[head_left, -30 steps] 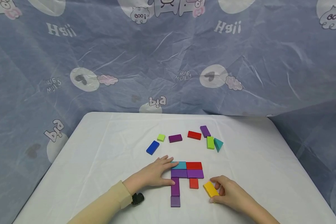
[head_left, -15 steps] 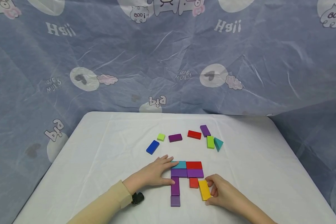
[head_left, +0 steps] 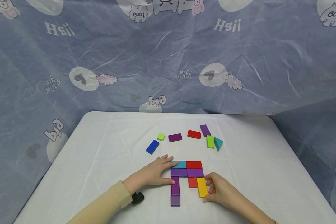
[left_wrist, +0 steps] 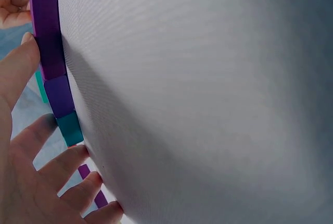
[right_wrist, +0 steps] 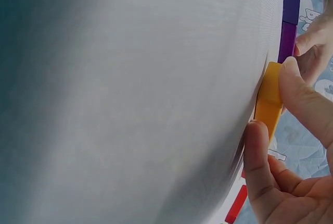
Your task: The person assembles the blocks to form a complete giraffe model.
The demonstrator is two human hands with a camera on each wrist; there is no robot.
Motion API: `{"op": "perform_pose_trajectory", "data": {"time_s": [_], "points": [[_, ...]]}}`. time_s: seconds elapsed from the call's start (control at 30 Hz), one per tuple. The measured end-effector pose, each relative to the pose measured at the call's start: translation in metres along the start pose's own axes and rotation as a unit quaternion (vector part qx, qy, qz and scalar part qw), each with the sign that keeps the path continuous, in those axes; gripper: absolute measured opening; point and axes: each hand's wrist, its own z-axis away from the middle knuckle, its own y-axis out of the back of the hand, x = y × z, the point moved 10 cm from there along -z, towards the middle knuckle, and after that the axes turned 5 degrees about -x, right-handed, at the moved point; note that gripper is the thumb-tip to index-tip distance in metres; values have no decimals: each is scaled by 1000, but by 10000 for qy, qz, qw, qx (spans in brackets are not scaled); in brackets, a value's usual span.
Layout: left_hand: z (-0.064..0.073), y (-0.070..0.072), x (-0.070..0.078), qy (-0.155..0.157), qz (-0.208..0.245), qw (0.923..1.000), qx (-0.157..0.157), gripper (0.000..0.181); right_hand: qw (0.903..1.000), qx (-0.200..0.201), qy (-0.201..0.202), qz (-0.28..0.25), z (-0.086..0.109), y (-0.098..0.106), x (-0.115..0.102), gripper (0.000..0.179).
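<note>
Flat coloured blocks form a figure on the white table. A teal block [head_left: 181, 165] and a red block [head_left: 194, 165] top two purple blocks [head_left: 195, 173]. Below the left one run a dark purple block [head_left: 175, 188] and a short purple block [head_left: 175, 201]. A small red block [head_left: 192, 182] sits below the right one. My left hand [head_left: 156, 172] lies spread at the left side, index fingertip on the teal block, thumb on the dark purple block. My right hand [head_left: 221, 190] pinches a yellow block [head_left: 202, 187] by its ends, slightly slanted, right against the small red block.
Farther back lie loose blocks: blue [head_left: 152, 147], small lime [head_left: 161, 137], dark purple [head_left: 175, 137], red [head_left: 194, 134], purple [head_left: 205, 130], lime [head_left: 210, 142] and a teal triangle [head_left: 218, 143]. A black wrist device [head_left: 137, 198] sits by the left sleeve.
My right hand has brought the yellow block leftward and turned it nearer to upright, up to the small red block, which has shifted slightly left. My left hand has stayed put.
</note>
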Motion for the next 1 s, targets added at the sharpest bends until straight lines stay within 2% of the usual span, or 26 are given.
{"op": "perform_pose_trajectory", "data": {"time_s": [0.27,0.57,0.73,0.87,1.0], "points": [[0,0,0,-25,-63,10000,16,77,9999,69,125,-38,-1,2,-2,71],[-1,1,1,10,-71,10000,-1,77,9998,114,-168,-52,-2,1,2,73],[-2,-1,0,18,-25,10000,-11,77,9997,167,-112,99,0,2,-2,76],[-2,-2,-1,31,-13,10000,-27,77,9981,366,-10,501,0,9,-12,67],[-1,-1,-1,28,-36,10000,-18,77,9946,443,149,929,-6,14,-25,47]]}}
